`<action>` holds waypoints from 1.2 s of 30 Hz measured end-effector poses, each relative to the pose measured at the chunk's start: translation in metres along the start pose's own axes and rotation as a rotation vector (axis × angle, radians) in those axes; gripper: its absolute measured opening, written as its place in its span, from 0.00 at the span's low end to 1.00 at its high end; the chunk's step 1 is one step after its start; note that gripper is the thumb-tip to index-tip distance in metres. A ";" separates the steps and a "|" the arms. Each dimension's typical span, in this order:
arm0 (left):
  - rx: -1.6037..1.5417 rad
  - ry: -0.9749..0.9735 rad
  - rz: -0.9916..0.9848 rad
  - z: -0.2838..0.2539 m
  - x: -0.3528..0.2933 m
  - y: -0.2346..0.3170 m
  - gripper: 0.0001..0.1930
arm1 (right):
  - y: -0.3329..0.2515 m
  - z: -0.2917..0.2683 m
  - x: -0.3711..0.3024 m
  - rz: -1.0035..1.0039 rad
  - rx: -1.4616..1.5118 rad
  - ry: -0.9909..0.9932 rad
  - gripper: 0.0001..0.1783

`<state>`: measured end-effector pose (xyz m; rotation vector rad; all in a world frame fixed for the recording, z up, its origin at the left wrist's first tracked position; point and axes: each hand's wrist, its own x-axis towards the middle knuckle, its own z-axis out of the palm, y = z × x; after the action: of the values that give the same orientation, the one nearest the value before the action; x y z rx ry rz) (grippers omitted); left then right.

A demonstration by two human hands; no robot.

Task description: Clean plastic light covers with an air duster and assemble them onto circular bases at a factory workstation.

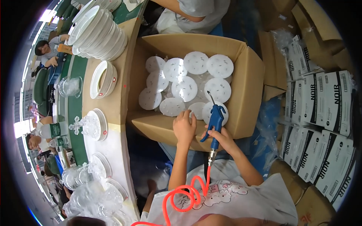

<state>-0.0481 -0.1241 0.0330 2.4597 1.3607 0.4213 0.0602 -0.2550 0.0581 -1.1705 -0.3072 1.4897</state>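
Note:
My right hand [224,138] is wrapped round a blue air blow gun [216,120], its thin dark nozzle pointing up and away over the box. A coiled orange-red hose [207,180] hangs from the gun's metal fitting. My left hand [184,128] reaches over the near wall of an open cardboard box [247,86], fingers extended and thumb apart. Its fingertips are beside a round white disc [172,107]; whether they touch it I cannot tell. Several similar white discs [196,63] with small fittings stand in the box over clear plastic.
On the left bench [125,49] are stacked white round frames [102,37], a white ring [103,80] and clear plastic parts [90,126]. Printed white cartons [326,98] are piled right. A person in grey [203,15] sits beyond the box; other people are far left.

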 end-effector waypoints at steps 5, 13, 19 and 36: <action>-0.077 0.025 0.017 0.000 0.046 -0.040 0.09 | 0.013 -0.005 0.003 -0.077 -0.060 -0.018 0.22; 0.108 0.052 -0.093 0.061 0.173 -0.109 0.13 | 0.009 -0.002 0.003 -0.004 0.129 -0.032 0.18; 0.158 0.166 0.003 0.096 0.176 -0.108 0.13 | 0.013 0.003 -0.003 0.037 0.060 0.071 0.22; 0.371 0.106 -0.001 0.107 0.187 -0.121 0.05 | 0.003 0.005 0.006 0.077 0.021 0.079 0.21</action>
<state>-0.0037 0.0850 -0.0919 2.7646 1.6075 0.3265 0.0552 -0.2486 0.0558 -1.2327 -0.1948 1.5054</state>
